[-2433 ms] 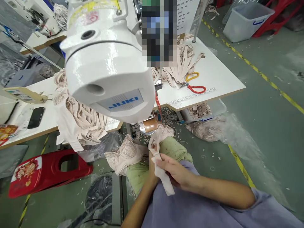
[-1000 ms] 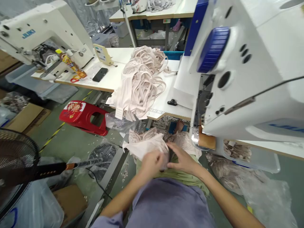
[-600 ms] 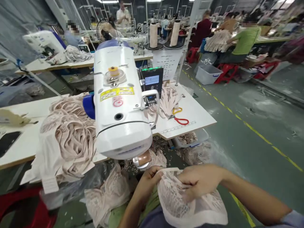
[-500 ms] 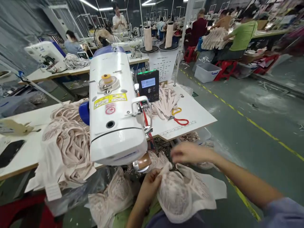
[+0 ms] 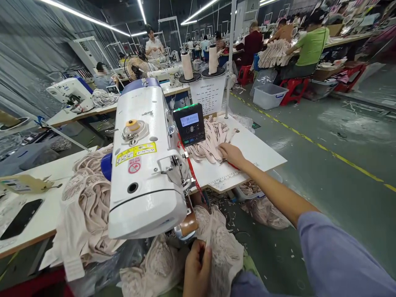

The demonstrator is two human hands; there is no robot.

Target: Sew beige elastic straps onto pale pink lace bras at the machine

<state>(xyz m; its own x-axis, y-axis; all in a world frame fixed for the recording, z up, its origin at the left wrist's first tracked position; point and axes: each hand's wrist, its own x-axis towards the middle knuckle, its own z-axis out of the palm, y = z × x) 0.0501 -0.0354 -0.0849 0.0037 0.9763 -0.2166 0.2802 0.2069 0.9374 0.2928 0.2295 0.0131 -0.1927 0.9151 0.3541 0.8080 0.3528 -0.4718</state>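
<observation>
Low in front of me, my left hand [image 5: 198,264] pinches the edge of a pale pink lace bra [image 5: 224,243], which hangs over my lap beside the sewing machine's end. My right hand [image 5: 232,155] reaches onto the white table, its fingers closed on the end of a pale strap in the pile of straps [image 5: 210,142]. Under that hand a bit of the scissors' red handle [image 5: 232,166] shows; the rest is hidden. The white sewing machine [image 5: 139,165] stands left of both hands. Another lace bra [image 5: 161,260] lies to the left of my left hand.
A control panel [image 5: 189,125] stands behind the machine, near two thread cones [image 5: 213,60]. On the left are a heap of bras [image 5: 93,198] and a black phone [image 5: 21,218]. A thin pole [image 5: 230,62] rises at the table's back. Co-workers sit farther off.
My right hand has moved from above the bra up and forward to the strap pile, covering the scissors. The bra in my left hand has swung round and now hangs nearer the machine.
</observation>
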